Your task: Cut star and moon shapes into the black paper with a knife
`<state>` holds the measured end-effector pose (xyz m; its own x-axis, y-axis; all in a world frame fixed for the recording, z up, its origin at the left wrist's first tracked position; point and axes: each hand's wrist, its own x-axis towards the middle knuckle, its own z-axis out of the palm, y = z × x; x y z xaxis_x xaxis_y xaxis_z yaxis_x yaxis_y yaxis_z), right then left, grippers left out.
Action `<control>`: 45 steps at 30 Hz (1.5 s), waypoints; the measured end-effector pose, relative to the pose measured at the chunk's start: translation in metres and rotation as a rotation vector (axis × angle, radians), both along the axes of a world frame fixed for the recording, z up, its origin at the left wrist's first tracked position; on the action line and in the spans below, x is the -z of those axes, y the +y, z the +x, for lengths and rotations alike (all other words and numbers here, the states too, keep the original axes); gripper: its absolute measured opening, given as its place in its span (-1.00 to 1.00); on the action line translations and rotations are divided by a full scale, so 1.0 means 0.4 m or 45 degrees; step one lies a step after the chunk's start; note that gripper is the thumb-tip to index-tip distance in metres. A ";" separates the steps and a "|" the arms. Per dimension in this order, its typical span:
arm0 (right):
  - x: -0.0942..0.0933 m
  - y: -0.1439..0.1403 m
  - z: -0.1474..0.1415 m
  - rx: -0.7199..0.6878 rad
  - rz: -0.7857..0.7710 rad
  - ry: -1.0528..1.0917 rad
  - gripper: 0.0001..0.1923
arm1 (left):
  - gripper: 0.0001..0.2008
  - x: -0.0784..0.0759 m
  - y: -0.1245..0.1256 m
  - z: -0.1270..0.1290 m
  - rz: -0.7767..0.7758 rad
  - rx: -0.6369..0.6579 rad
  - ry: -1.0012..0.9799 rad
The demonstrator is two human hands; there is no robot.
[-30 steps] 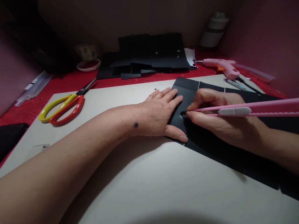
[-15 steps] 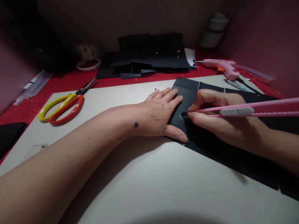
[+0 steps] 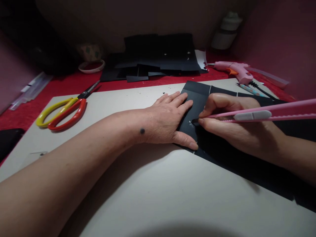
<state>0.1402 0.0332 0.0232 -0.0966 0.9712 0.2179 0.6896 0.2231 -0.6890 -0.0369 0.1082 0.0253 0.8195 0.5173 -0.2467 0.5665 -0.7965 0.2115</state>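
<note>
My left hand (image 3: 170, 120) lies flat with spread fingers on the left end of a black paper sheet (image 3: 197, 89), its thumb along the near edge. My right hand (image 3: 224, 118) pinches a pink utility knife (image 3: 288, 110) with a grey slider near its front end. The knife's tip meets the sheet just right of my left hand, beside a small whitish mark. Pale fold or score lines cross the sheet, which runs off to the right under my right arm. My fingers partly hide the blade.
A white board (image 3: 158, 187) lies under the work on a red cloth (image 3: 66, 87). Scissors (image 3: 66, 110) with yellow and red handles rest at left. Black sheets (image 3: 158, 54) are stacked at the back. A pink glue gun (image 3: 234, 69), a patterned pen (image 3: 249, 89) and a white bottle (image 3: 225, 31) stand or lie at right.
The knife's handle has tilted slightly, its rear end a little higher. The whitish mark at the tip looks slightly different. My left hand stays flat in place; the view has shifted very slightly.
</note>
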 end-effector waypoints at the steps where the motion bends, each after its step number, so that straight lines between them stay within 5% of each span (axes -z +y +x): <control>1: 0.001 0.000 0.001 0.000 -0.004 0.001 -0.89 | 0.22 0.000 0.000 -0.001 0.004 0.002 0.001; 12: 0.014 -0.002 0.011 0.013 0.000 0.191 -0.88 | 0.22 -0.005 -0.001 0.002 -0.004 -0.014 0.043; 45: 0.006 -0.001 0.002 0.015 -0.059 0.108 -0.89 | 0.22 0.003 0.003 0.000 -0.005 0.000 -0.015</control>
<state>0.1412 0.0330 0.0206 -0.0684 0.9814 0.1793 0.6308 0.1818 -0.7544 -0.0371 0.1094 0.0243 0.8222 0.5165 -0.2393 0.5641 -0.7956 0.2210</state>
